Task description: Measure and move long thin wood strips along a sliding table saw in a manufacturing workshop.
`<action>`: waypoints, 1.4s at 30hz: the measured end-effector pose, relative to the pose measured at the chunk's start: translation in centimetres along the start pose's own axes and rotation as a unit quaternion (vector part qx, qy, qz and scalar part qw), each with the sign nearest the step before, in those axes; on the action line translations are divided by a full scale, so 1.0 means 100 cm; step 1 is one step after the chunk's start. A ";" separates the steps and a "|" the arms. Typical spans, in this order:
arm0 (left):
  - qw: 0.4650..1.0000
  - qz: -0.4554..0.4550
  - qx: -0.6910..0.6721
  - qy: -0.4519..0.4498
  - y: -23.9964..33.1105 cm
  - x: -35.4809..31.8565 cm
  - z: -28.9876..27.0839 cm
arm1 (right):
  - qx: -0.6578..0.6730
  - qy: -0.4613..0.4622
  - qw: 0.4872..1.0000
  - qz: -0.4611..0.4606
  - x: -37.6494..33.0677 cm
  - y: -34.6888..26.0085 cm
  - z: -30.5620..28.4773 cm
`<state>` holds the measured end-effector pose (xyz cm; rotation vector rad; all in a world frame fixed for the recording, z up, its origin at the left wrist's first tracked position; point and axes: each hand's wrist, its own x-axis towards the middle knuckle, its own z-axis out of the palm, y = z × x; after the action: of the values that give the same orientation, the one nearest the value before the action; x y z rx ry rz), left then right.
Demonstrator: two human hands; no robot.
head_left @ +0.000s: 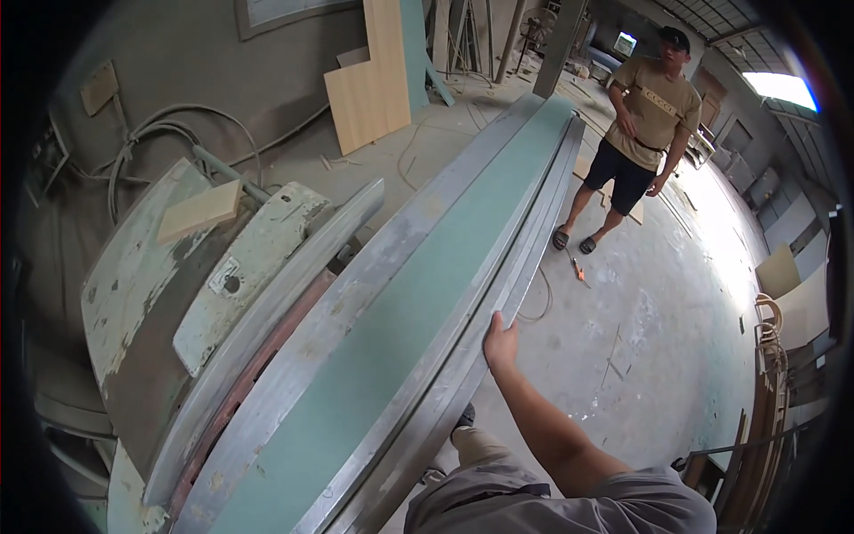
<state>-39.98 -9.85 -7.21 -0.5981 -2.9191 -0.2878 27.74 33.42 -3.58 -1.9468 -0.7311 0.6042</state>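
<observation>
My right hand (pixel 502 343) is at the outer side of a long grey metal rail (pixel 471 356). Its thumb lies along the edge and the fingers curl in against the metal, partly hidden. The rail runs along the side of a long machine bed, away from me toward the far post. On the bed, beside the rail, lies a long pale-green strip (pixel 391 347), with a worn grey metal band (pixel 329 329) along its left side. My left hand is out of view.
Left of the bed stand worn pale-green machine parts (pixel 240 276) with a small wooden block (pixel 200 211) on top. Wooden panels (pixel 369 98) lean at the back wall. Another person (pixel 654 116) stands beyond the rail, near an orange-handled tool (pixel 579 271) on the floor.
</observation>
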 end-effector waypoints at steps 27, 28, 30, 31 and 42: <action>0.972 0.133 -0.166 -0.104 0.239 0.020 0.099 | -0.039 0.029 0.999 -0.006 0.134 -0.029 -0.012; 0.969 0.139 -0.173 -0.107 0.250 0.019 0.100 | -0.042 0.032 0.999 -0.009 0.142 -0.030 -0.013; 0.964 0.152 -0.187 -0.113 0.274 0.019 0.104 | -0.044 0.039 0.998 -0.010 0.155 -0.031 -0.015; 0.961 0.159 -0.194 -0.117 0.287 0.019 0.107 | -0.032 0.039 0.999 -0.019 0.162 -0.031 -0.015; 0.916 0.237 -0.276 -0.169 0.429 0.006 0.136 | -0.040 0.044 0.998 -0.007 0.219 -0.028 -0.011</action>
<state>-24.72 32.03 -13.61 -1.5394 -2.8444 -1.0460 43.19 49.29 -2.99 -2.0277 -0.7229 0.4850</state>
